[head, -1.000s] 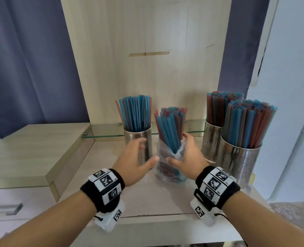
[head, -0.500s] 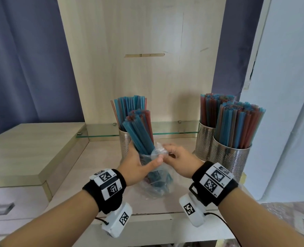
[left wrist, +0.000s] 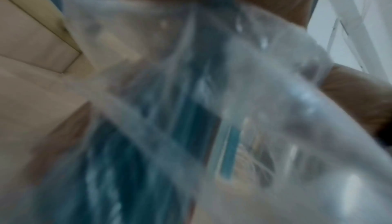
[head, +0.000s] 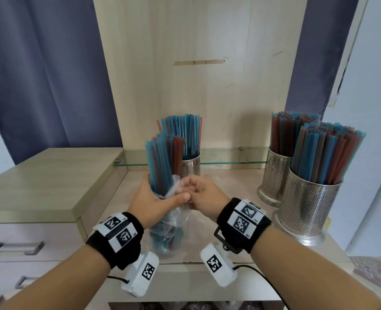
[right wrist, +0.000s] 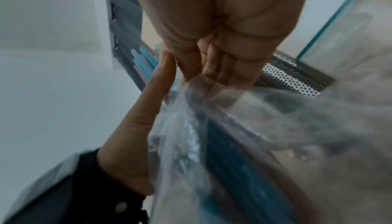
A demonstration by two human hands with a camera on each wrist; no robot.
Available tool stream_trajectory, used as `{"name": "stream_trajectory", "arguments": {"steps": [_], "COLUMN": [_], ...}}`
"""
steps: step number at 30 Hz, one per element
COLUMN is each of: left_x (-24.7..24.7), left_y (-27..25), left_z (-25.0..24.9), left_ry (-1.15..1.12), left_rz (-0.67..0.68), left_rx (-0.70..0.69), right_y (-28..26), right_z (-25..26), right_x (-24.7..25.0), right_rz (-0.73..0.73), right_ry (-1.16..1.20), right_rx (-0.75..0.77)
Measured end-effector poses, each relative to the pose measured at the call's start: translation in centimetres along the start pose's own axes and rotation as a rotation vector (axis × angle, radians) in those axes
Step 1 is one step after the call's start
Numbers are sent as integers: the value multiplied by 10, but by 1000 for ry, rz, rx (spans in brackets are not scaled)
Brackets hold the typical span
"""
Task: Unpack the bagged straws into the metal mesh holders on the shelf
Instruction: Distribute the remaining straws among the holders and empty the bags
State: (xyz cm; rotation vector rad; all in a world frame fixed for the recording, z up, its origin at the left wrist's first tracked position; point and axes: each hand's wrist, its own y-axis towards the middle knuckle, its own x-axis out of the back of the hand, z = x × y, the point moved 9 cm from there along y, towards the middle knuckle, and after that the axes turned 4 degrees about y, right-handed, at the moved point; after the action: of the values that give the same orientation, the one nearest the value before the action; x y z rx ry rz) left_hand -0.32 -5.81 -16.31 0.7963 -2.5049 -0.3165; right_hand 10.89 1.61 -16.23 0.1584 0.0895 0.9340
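A clear plastic bag of blue and red straws stands upright above the shelf top, in front of a mesh holder that has blue straws in it. My left hand grips the bag and bundle around the middle. My right hand pinches the bag's top edge just to the right of the straws. The bag fills the blurred left wrist view. In the right wrist view my right hand's fingers pinch the bag's plastic.
Two full mesh holders stand at the right on the wooden shelf. A glass ledge runs along the back panel. A drawer cabinet sits to the left, a curtain behind it.
The bagged straws moved left and toward me, now in front of the middle holder. My left hand closed around the bundle and my right hand shifted to pinch the bag's top edge.
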Motion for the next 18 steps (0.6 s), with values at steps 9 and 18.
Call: {"name": "stream_trajectory", "arguments": {"steps": [9,18], "left_x": [24,7], "left_y": [-2,-1], "left_z": [1,0], "left_ry": [3,188], "left_rz": [102,65], "left_rx": [-46,-147], "right_y": [22,24], "right_z": [-1,8], "right_x": [-13,-10], "right_rz": [173,-211], "right_ry": [-183,-381], "right_rx": [-70,70]}}
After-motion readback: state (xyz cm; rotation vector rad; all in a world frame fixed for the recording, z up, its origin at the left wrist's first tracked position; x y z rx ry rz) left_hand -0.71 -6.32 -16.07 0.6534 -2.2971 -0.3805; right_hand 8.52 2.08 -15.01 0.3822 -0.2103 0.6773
